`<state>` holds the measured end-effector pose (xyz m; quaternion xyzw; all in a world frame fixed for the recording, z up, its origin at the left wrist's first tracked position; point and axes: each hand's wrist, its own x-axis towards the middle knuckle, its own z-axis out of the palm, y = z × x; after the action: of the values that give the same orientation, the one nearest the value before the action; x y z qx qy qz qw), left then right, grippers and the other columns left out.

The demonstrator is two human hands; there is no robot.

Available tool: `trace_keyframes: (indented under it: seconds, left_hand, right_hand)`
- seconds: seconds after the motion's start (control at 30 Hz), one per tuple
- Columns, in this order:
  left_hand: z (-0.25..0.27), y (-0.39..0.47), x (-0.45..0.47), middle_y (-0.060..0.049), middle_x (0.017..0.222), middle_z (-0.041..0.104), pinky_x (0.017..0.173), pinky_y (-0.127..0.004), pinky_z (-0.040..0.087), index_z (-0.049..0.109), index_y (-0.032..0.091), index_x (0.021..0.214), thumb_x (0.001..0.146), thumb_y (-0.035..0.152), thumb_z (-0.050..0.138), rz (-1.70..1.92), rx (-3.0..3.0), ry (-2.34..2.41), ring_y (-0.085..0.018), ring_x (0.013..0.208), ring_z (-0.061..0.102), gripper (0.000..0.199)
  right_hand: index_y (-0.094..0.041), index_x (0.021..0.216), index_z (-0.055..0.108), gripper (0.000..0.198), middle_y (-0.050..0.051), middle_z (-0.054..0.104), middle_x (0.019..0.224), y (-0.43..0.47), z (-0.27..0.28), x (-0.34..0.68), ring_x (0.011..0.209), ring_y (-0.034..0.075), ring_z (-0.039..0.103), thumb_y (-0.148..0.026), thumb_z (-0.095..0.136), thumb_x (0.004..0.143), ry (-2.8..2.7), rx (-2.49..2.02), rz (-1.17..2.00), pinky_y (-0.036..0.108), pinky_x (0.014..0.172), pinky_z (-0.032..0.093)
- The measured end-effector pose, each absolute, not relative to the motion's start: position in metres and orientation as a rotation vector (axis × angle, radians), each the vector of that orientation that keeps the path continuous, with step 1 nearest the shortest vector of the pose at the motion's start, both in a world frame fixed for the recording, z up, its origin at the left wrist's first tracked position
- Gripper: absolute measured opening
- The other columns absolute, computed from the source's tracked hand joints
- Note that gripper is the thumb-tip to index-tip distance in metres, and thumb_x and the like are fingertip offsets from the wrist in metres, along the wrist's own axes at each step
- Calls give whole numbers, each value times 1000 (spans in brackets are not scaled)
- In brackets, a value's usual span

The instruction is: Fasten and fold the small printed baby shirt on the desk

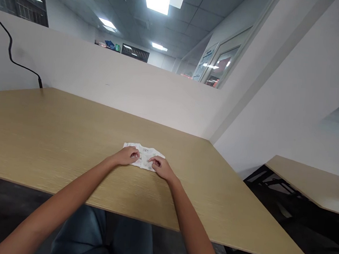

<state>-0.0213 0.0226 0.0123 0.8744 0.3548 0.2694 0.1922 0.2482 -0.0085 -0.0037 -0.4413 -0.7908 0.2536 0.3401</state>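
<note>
Left fingers: the fingers of the left hand (128, 155) are bent over the cloth, with thumb and fingertips near each other; I cannot tell if they pinch it.
Right fingers: the right hand (160, 165) has its fingers curved, the index finger pointing inward on the cloth; whether it grips, I cannot tell.
White cloth: the white cloth (144, 158), with small prints and a dark mark near its upper edge, lies flat between and under the two hands.
Table: the wooden table (76, 134) carries the cloth, which is near the front edge, before the person's body.
Below the edge: blue jeans (85, 230) of the person.
Behind: a pale partition (149, 89); at left, a black cable (10, 46) hangs along it.
Right side: a second table (310, 181), standing apart.
</note>
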Motion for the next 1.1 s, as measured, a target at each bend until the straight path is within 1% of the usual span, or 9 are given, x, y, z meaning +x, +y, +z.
trace_keyframes:
  seconds: [0.6,1.1]
  left_hand:
    - [11,23,-21,-6,92,71,76,-27,45,75,18,96,83,24,58,781,2465,987,-20,84,62,21]
    - [13,22,-21,-6,89,70,74,-27,44,74,17,96,84,24,58,769,2473,987,-19,82,61,21]
  right_hand:
    - [-19,99,75,31,-3,50,70,-8,-4,249,65,13,42,-17,56,75,-2042,-1152,686,25,64,33]
    - [-17,99,75,31,-3,48,69,-11,-1,248,64,12,40,-18,55,76,-2045,-1167,700,25,63,32]
